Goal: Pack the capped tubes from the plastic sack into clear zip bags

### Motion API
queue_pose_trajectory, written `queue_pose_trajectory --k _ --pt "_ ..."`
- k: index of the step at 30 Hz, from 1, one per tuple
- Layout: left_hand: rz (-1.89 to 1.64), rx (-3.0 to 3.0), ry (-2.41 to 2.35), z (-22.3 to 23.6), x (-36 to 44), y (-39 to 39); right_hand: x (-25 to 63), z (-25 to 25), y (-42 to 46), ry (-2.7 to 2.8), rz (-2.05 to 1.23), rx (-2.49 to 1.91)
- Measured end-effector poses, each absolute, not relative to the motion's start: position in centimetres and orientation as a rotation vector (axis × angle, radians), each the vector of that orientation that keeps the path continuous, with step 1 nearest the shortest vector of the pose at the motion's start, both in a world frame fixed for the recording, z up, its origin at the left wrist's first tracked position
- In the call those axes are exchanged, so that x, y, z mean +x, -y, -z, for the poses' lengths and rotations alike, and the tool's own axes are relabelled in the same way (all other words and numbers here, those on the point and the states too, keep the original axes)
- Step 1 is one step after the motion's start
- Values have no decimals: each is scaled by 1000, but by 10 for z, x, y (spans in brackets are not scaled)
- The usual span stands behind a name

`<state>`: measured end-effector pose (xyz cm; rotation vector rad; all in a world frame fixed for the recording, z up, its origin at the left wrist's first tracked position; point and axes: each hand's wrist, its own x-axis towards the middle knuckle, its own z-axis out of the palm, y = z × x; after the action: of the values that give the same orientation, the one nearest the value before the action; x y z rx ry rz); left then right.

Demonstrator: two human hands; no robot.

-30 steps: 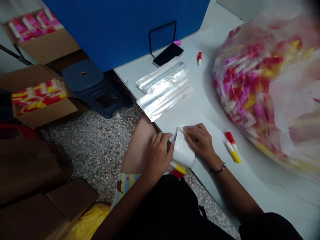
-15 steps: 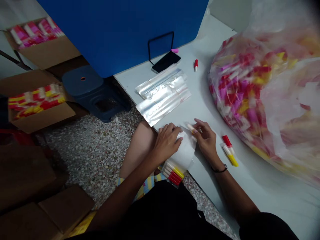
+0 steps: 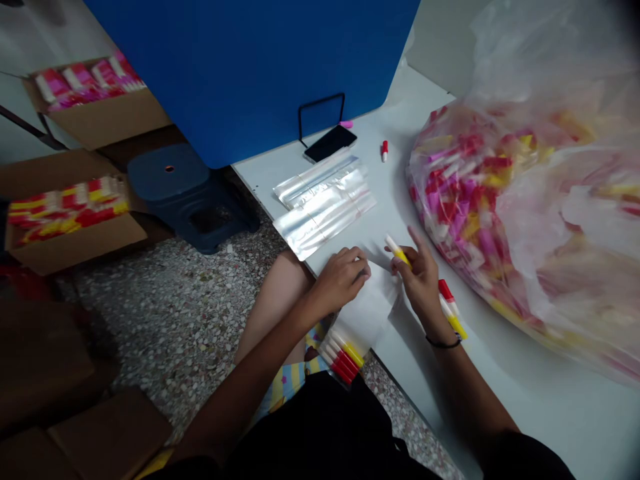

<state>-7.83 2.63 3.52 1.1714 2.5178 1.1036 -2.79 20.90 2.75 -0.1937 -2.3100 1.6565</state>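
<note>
My right hand [image 3: 419,273] pinches a white and yellow marker [image 3: 399,251] between thumb and fingers, its white end pointing up and away from me. My left hand [image 3: 345,275] has its fingers curled on the upper edge of a clear plastic bag [image 3: 367,310], which lies over the table's edge. Inside the bag's lower end, above my lap, several markers [image 3: 349,357] with red and yellow parts sit side by side. Near my right wrist, a red and white marker [image 3: 447,293] and a yellow and white one [image 3: 454,320] lie on the table.
A large clear sack of colourful markers [image 3: 465,193] fills the table's right side. Flat clear bags [image 3: 325,207], a phone [image 3: 330,143] and a small red marker [image 3: 385,151] lie farther back. To the left are a blue stool [image 3: 170,173] and open cartons [image 3: 80,243].
My right hand has lifted slightly and turned the white and yellow marker more upright, showing its yellow part. My left hand stays at the bag's edge, its fingers more curled. The view has shifted slightly.
</note>
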Motion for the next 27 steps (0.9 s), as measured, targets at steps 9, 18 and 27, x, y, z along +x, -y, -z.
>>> queue_pose_trajectory --k 9,18,27 --pt "-1295 1421 -2249 -37 -89 -25 -27 -43 -205 2057 -1757 -191" --pt "-1214 1555 -2065 -45 -98 -25 -17 -54 -203 2171 -1755 -163" --pt "-1202 1527 -1985 -54 -100 -23 -17 -62 -207 2121 -1902 -180"
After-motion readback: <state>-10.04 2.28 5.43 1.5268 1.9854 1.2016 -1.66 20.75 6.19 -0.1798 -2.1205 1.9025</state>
